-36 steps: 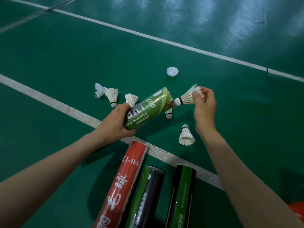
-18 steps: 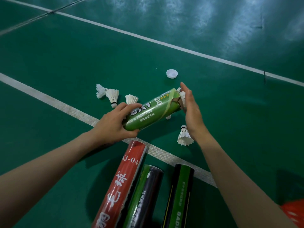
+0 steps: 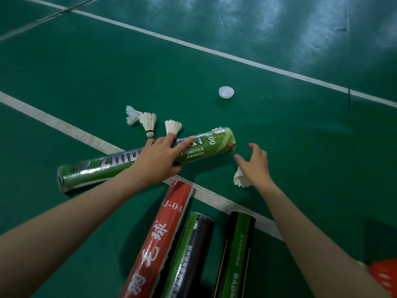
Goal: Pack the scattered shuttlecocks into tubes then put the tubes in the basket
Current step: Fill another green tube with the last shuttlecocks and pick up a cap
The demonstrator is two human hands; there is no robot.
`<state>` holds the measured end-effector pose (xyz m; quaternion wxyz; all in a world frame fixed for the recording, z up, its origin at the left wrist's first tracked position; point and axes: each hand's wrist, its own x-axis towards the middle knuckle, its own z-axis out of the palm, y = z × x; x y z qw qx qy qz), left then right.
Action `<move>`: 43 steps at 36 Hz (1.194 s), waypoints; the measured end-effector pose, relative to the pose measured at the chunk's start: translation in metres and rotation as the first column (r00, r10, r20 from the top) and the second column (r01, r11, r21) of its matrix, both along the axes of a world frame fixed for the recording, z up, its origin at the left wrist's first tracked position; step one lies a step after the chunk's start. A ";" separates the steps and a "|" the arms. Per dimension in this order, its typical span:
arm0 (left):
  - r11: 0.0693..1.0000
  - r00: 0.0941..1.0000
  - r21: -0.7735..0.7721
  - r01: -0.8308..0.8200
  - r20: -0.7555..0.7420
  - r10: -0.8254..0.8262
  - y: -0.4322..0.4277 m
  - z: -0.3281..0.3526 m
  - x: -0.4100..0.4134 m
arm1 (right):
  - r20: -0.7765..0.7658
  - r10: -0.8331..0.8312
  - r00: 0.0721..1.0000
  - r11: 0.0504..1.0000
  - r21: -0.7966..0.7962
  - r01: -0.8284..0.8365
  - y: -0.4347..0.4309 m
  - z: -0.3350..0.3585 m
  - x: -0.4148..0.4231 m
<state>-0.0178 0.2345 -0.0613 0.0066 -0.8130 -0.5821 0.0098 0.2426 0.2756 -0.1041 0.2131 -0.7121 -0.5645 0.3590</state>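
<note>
A long green tube [image 3: 94, 168] lies nearly flat over the court, its mouth [image 3: 231, 143] pointing right. My left hand [image 3: 160, 158] grips the tube around its middle. Feather tips of a shuttlecock [image 3: 218, 129] show behind the mouth end. My right hand [image 3: 254, 162] hovers just right of the mouth with spread, relaxed fingers and holds nothing. A white shuttlecock [image 3: 241, 178] stands on the floor under that hand, partly hidden. Three more shuttlecocks [image 3: 148, 122] lie behind the tube at the left. An orange basket [image 3: 384, 278] peeks in at the bottom right corner.
A white tube cap [image 3: 226, 92] lies on the green floor beyond the tube. Close to me lie a red tube [image 3: 159, 239], a black-and-green tube [image 3: 191, 254] and a green-striped black tube [image 3: 238, 254], side by side. A white court line [image 3: 64, 127] crosses under the tubes.
The shuttlecock my right hand held has gone into the green tube. My right hand has drawn back from the mouth and opened. The tube has swung flatter, showing its full length.
</note>
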 end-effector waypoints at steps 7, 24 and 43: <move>0.988 0.984 -0.129 -0.086 0.146 0.105 -0.003 -0.010 -0.002 | 0.224 0.082 0.971 0.974 -0.223 -0.031 -0.009 -0.039 0.002; 0.926 0.908 -0.372 -0.061 0.366 0.206 -0.011 -0.014 -0.042 | -0.642 -0.191 0.742 0.974 -0.029 0.226 0.033 0.024 -0.020; 0.962 0.962 -0.265 0.061 0.272 0.014 -0.001 0.081 -0.156 | -0.378 0.307 0.873 0.950 0.071 -0.303 0.099 0.117 -0.167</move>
